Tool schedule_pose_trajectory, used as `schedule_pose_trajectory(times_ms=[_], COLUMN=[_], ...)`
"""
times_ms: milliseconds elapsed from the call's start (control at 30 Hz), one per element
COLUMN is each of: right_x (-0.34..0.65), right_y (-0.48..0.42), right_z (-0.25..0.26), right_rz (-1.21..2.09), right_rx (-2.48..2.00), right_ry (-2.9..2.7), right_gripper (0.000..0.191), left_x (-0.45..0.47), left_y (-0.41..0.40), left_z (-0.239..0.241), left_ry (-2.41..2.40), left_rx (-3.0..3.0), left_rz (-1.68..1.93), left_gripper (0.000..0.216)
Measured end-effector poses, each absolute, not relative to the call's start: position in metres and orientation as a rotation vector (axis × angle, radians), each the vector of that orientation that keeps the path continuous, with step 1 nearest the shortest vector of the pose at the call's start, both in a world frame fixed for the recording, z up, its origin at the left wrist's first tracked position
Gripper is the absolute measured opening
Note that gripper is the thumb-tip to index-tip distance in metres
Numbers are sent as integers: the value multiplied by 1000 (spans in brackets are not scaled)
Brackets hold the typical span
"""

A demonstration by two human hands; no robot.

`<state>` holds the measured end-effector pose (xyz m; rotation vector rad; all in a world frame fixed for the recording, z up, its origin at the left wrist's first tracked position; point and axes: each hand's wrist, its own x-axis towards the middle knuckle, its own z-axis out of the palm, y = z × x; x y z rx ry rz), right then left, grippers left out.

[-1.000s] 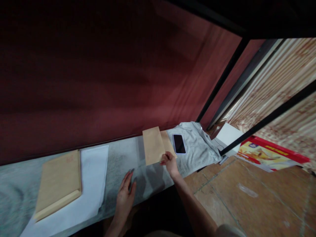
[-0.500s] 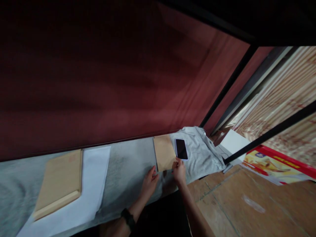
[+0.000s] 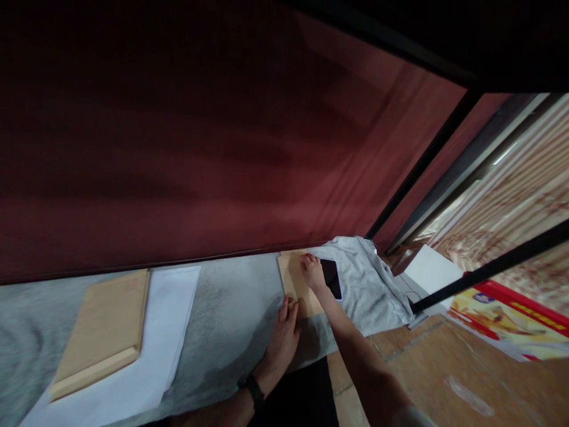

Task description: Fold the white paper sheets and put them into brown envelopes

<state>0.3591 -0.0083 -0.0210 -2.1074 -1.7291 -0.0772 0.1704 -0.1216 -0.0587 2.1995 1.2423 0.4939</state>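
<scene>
A small brown paper envelope [image 3: 291,276] lies flat on the grey cloth in front of me. My left hand [image 3: 284,332] rests at its lower left edge, fingers stretched out and touching the paper. Over the upper right part of the envelope is my right hand [image 3: 313,271], its fingers bent and drawn together at the paper. Whatever may be between those fingertips is hidden. A dark-screened phone [image 3: 331,279] lies just right of the envelope, partly covered by my right hand and forearm.
To the left, a stack of larger brown envelopes [image 3: 104,326] sits on white paper sheets [image 3: 171,320]. Grey cloth [image 3: 235,290] covers the bench against a dark red panel [image 3: 222,196]. A black metal post [image 3: 427,160], a white box [image 3: 433,270] and a red-yellow carton [image 3: 511,317] are at right.
My right hand has moved from the envelope's lower right corner up to its upper part. My left hand has come onto the lower left edge. The view has shifted slightly.
</scene>
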Motion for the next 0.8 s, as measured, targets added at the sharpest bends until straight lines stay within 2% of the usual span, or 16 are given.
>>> schedule_pose_trajectory(times_ms=[300,533,800], right_x=[372,369,362], right_y=[53,55,47], right_z=[-38,-53,-66], right_rz=[-27,-17,-135], right_rx=[-2177,-2103,-2080], right_ry=[-1748,-1815,-1653], right_gripper=[35,28,44], left_x=[169,175,181], left_y=[-109,-102,-108], left_z=[-41,-35,-40], left_ry=[1166,1216,1266], left_rx=[2393,2391,2339], left_rz=[336,340,421], left_gripper=[73,59,52])
